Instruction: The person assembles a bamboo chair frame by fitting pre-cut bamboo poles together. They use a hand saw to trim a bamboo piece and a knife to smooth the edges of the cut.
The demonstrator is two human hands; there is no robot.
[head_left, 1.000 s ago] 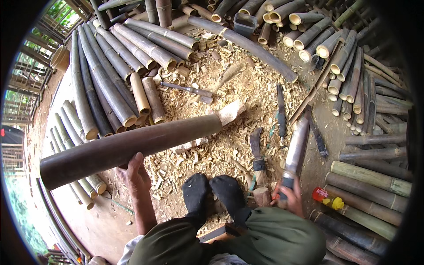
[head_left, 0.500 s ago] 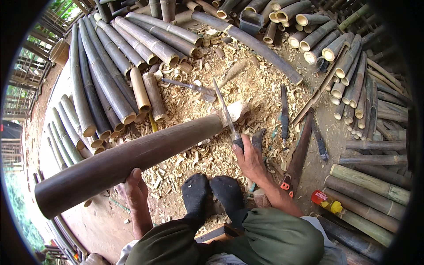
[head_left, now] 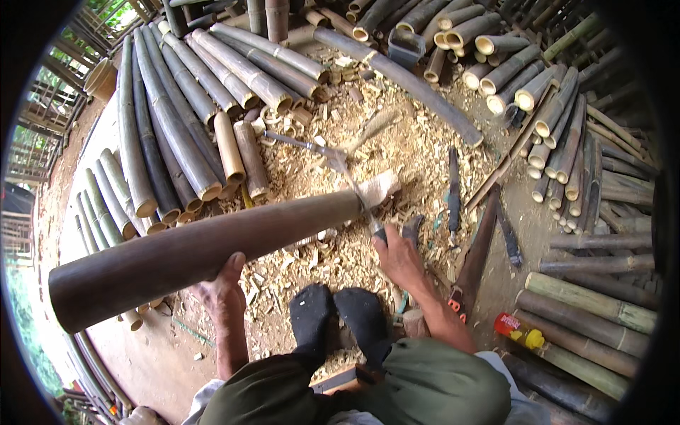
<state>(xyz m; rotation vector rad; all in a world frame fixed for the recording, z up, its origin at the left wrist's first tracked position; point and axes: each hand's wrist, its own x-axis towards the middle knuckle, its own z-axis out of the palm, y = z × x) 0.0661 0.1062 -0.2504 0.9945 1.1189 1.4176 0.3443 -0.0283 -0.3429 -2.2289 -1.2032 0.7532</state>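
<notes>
My left hand (head_left: 222,289) grips a thick dark brown bamboo tube (head_left: 205,244) from below, thumb along its near side. The tube slants from the lower left toward the middle of the floor. Pale, freshly cut wood (head_left: 382,185) shows at its far end; I cannot tell whether it belongs to the tube or to a block under it. My right hand (head_left: 400,261) is closed around the dark handle of a knife (head_left: 376,225). Its blade, blurred by motion, lies across the tube's far end.
Wood shavings (head_left: 283,273) cover the floor around my socked feet (head_left: 312,312). Beyond the tube lies a chisel-like tool (head_left: 294,142). A saw (head_left: 476,258) rests at right, near a red and yellow bottle (head_left: 519,331). Bamboo poles (head_left: 177,120) are stacked left, behind and right.
The knife blade has come down from above the tube's far end to lie across it. The tube's near end has risen slightly, and my left hand has moved a little with it.
</notes>
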